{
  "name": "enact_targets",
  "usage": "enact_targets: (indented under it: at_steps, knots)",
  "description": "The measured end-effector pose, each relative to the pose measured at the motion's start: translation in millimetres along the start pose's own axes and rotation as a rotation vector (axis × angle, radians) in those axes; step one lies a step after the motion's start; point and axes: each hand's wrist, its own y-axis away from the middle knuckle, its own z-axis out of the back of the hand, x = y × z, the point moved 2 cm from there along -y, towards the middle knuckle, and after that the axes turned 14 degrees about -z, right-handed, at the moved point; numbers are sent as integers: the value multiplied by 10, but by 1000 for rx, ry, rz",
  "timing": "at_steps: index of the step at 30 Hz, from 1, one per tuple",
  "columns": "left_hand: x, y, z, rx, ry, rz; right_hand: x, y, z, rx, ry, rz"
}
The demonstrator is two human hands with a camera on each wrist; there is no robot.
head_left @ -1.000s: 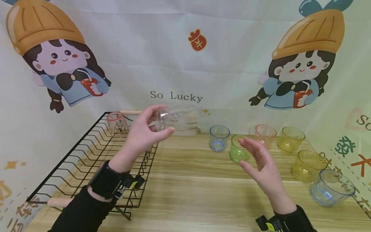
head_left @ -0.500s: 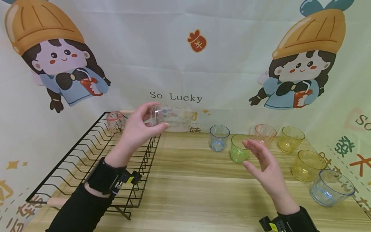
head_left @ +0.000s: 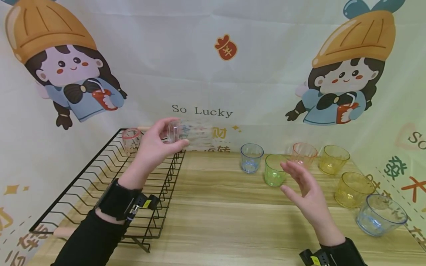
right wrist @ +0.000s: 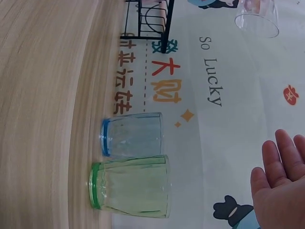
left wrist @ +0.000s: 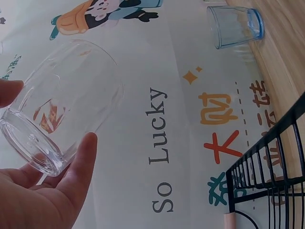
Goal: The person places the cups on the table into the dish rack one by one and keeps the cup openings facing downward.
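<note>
My left hand (head_left: pixel 151 146) grips a clear glass (head_left: pixel 198 135) by its thick base, above the far end of the black wire rack (head_left: pixel 165 184). The glass lies on its side in the air, its mouth toward the right. In the left wrist view, the thumb and fingers pinch the base of this glass (left wrist: pixel 78 90). A red-rimmed glass (head_left: pixel 131 142) stands in the rack's far left corner. My right hand (head_left: pixel 309 197) hovers with relaxed fingers and holds nothing; it is nearest to the green glass (head_left: pixel 274 171).
On the wooden table (head_left: pixel 213 225), a blue glass (head_left: pixel 252 159) stands left of the green one. Further right are a red glass (head_left: pixel 304 155), yellow glasses (head_left: pixel 354 190) and another blue glass (head_left: pixel 381 216). A printed cloth (head_left: pixel 266 74) hangs behind.
My left hand has moved left with the clear glass, toward the rack. The right hand has shifted slightly right and down. The standing glasses have stayed put.
</note>
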Motion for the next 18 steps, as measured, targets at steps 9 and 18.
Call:
enact_targets:
  at_steps: [9,18]
  knots:
    - [121,-11,65,-6,-8,48,-47,15,19,-2,16,-24]
    - [275,-52,145,-13,-41,77,-64,50,71,-13,28,-37]
